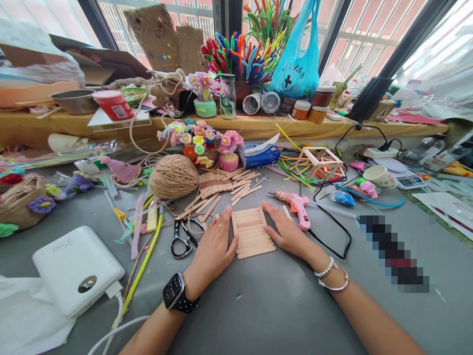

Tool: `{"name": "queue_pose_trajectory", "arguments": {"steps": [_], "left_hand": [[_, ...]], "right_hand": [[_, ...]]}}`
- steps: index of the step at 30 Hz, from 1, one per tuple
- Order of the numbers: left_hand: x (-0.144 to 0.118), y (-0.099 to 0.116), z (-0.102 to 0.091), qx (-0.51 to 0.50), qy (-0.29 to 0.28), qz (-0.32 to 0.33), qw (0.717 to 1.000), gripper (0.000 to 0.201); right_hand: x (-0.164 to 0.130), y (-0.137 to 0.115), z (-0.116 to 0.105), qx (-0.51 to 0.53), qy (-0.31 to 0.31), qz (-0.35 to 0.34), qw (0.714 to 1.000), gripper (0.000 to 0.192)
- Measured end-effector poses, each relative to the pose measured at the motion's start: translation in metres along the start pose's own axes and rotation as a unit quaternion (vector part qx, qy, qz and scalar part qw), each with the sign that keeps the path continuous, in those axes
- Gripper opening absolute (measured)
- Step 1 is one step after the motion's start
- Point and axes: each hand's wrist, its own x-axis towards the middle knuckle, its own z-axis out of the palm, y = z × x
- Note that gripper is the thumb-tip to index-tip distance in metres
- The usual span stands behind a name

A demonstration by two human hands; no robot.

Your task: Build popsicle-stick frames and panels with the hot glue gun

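Head view: both hands flat on grey table, mid-table toward near edge.
Left hand: fingers released, flat, pressed to left edge of stick panel.
Right hand: fingers spread loose, flat vs panel's right edge; grasping nothing.
Progress: looks partway — panel's sticks laid side by side w/ cross strips; loose sticks still piled behind.
Nearby: glue gun just right, scissors left, twine ball behind.
Room: cluttered craft table, window sill at far edge.
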Motion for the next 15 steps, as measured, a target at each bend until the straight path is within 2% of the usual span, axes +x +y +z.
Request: {"name": "queue_pose_trajectory", "arguments": {"steps": [15], "left_hand": [[0.0010, -0.0006, -0.0007, 0.013, 0.011, 0.022, 1.000, 0.054]], "right_hand": [[-0.0002, 0.0032, 0.0035, -0.010, 0.004, -0.009, 1.000, 0.051]]}}
